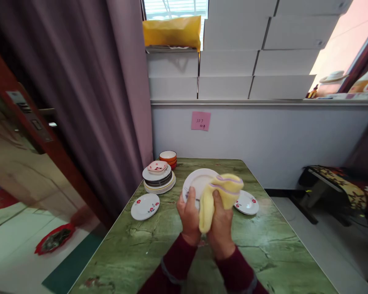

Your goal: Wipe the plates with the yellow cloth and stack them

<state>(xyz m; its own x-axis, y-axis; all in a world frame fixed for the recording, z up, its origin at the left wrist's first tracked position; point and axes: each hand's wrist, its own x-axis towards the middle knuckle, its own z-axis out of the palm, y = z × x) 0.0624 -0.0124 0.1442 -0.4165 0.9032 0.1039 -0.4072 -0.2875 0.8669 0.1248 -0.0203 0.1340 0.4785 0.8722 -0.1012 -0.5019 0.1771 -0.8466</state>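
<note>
My left hand (189,212) grips the near rim of a white plate (198,181), held tilted above the green marble table (159,245). A yellow cloth with purple stripes (222,192) is bunched in my right hand (221,222) and pressed against the plate's face. Both hands are closed, side by side over the table's middle. Dark red sleeves cover my forearms.
A flowered white plate (145,206) lies at the left and another (247,202) at the right, partly behind the cloth. A stack of plates (158,179) topped by a small pink dish and orange bowls (168,157) stand at the back left. A purple curtain hangs left; white boxes fill the sill.
</note>
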